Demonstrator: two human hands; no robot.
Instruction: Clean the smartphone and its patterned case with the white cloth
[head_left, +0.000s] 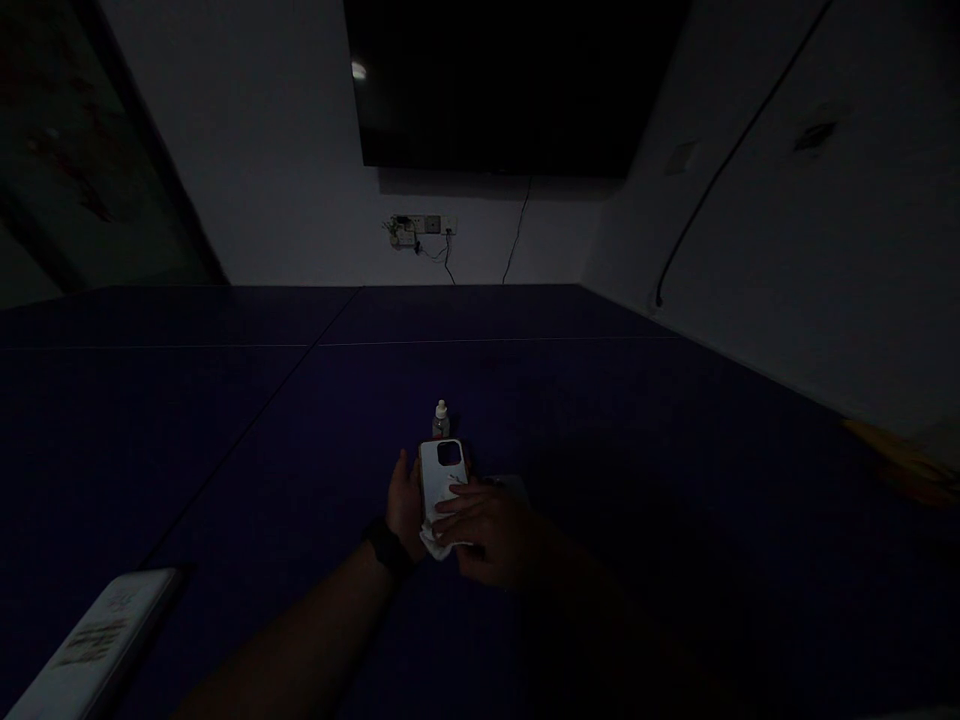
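My left hand, with a dark watch on its wrist, is closed around a pale phone case that has a dark camera cutout near its top. Over the lower part of the case, my right hand presses a crumpled white tissue against the surface. The right fingers lie across the tissue and hide part of it. Just beyond the case stands a small clear bottle with a white cap. A pale flat item is partly visible behind my right hand; I cannot make out what it is.
The dim room has a dark purple surface with seam lines. A white box lies at lower left, and something yellow at the right edge. On the far wall are a large television, sockets and hanging cables.
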